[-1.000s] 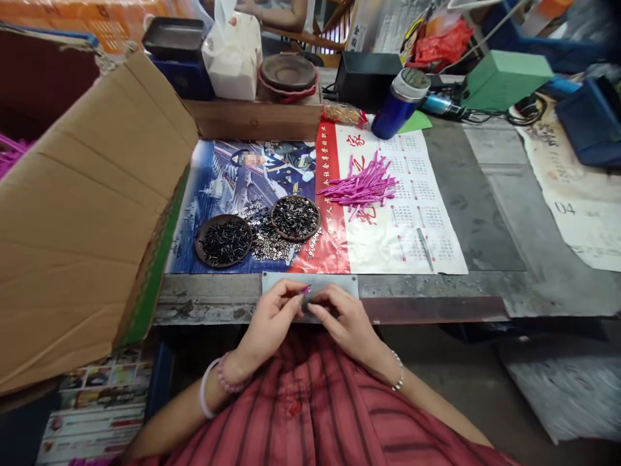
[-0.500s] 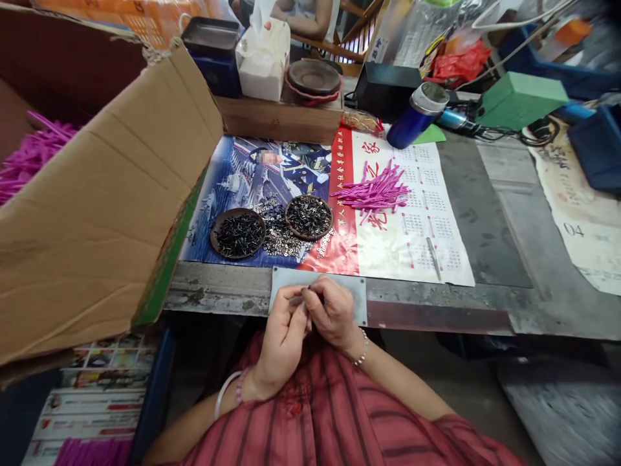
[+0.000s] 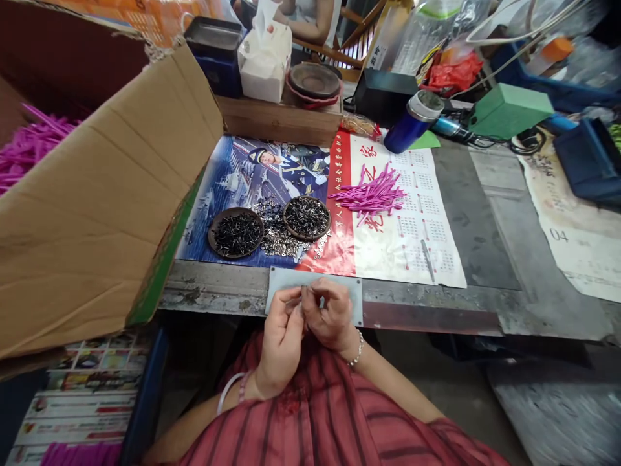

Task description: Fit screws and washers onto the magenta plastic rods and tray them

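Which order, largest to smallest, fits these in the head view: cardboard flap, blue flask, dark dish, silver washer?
Cardboard flap, largest; blue flask and dark dish look alike, so unranked; silver washer, smallest.

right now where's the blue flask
In the head view, the blue flask stands at the far edge of the calendar sheet, between the black box and the green box.
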The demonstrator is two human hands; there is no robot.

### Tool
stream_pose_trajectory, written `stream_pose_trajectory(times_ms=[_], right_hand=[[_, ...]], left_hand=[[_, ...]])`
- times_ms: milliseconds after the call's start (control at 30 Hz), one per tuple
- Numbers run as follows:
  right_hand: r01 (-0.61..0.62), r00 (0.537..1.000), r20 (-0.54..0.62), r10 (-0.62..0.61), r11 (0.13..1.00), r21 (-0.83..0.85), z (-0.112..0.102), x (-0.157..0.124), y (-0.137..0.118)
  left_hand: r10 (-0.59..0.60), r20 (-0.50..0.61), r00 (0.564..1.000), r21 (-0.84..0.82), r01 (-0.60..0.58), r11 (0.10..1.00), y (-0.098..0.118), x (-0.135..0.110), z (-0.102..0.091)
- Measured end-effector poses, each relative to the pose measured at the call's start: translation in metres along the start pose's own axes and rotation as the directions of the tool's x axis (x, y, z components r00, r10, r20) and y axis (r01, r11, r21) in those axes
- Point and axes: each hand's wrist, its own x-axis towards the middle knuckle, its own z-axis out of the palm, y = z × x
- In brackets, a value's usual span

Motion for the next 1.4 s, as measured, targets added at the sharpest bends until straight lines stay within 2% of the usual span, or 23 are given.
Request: stream_pose_trajectory(times_ms=[67,133,200,267,333,433,500,533,567,633,667,700,733,867,967,1033,1133,1200,1267,1400], right_hand=[[0.027,0.999,0.048,-0.025,0.999,-0.047,0.001,-0.001,0.001],[0.002,0.997,0.083,0.005,0.996,-0.094,-0.001,0.001,0.000],[-0.121,0.984,0.127,0.128,0.991,-0.059,-0.004,0.004,-0.004],[-0.298,0.936,0.211,0.281,0.953,0.055,-0.008,0.007,-0.008],[-0.380,0.897,0.286,0.337,0.919,0.109,-0.011,0.010,-0.011],[-0.282,0.922,0.275,0.272,0.959,-0.002,-0.011,0.009,-0.011],[-0.281,0.917,0.278,0.287,0.958,-0.062,-0.010,0.008,-0.008],[-0.344,0.890,0.304,0.341,0.938,-0.045,-0.010,0.008,-0.006],[-0.443,0.841,0.344,0.417,0.897,-0.004,-0.011,0.009,-0.003],[-0.654,0.707,0.439,0.555,0.749,0.106,-0.016,0.011,0.001],[-0.721,0.655,0.474,0.588,0.675,0.160,-0.020,0.012,0.002],[-0.752,0.631,0.494,0.598,0.629,0.200,-0.024,0.014,0.003],[-0.751,0.637,0.494,0.592,0.622,0.222,-0.028,0.015,0.004],[-0.652,0.714,0.472,0.516,0.736,0.182,-0.037,0.017,0.000],[-0.577,0.742,0.489,0.458,0.808,0.118,-0.038,0.017,-0.003],[-0.480,0.774,0.497,0.393,0.875,0.056,-0.038,0.018,-0.004],[-0.310,0.821,0.491,0.291,0.950,-0.045,-0.040,0.018,-0.006],[-0.245,0.835,0.486,0.257,0.965,-0.090,-0.040,0.019,-0.008],[-0.253,0.825,0.498,0.267,0.963,-0.098,-0.040,0.019,-0.010],[-0.352,0.803,0.488,0.341,0.933,-0.071,-0.038,0.019,-0.011]], left_hand=[[-0.018,0.004,1.000,0.006,0.018,1.000,-0.003,0.000,-0.002],[-0.013,0.014,1.000,0.011,0.013,1.000,-0.004,0.000,-0.003],[0.013,0.022,1.000,0.021,-0.013,1.000,-0.003,0.000,-0.002],[0.052,0.017,0.999,0.033,-0.052,0.998,0.000,-0.001,-0.001],[0.095,0.010,0.995,0.055,-0.095,0.994,0.004,-0.001,0.000],[0.169,0.005,0.986,0.127,-0.169,0.977,0.005,0.000,0.000],[0.197,0.023,0.980,0.188,-0.198,0.962,0.004,0.001,-0.002],[0.201,0.048,0.978,0.223,-0.207,0.953,0.005,0.002,-0.004],[0.201,0.087,0.976,0.264,-0.217,0.940,0.005,0.002,-0.006],[0.188,0.178,0.966,0.370,-0.243,0.897,0.009,0.003,-0.011],[0.183,0.212,0.960,0.429,-0.259,0.865,0.012,0.003,-0.014],[0.182,0.235,0.955,0.487,-0.278,0.828,0.014,0.003,-0.016],[0.185,0.248,0.951,0.540,-0.295,0.789,0.017,0.004,-0.019],[0.248,0.296,0.922,0.684,-0.386,0.619,0.025,0.005,-0.025],[0.308,0.344,0.887,0.728,-0.459,0.509,0.025,0.004,-0.028],[0.328,0.364,0.872,0.737,-0.485,0.471,0.024,0.003,-0.029],[0.334,0.370,0.867,0.742,-0.492,0.455,0.023,0.002,-0.030],[0.341,0.368,0.865,0.738,-0.495,0.459,0.022,0.002,-0.030],[0.349,0.366,0.863,0.727,-0.499,0.471,0.020,0.001,-0.031],[0.347,0.339,0.875,0.709,-0.479,0.517,0.018,-0.001,-0.033]])
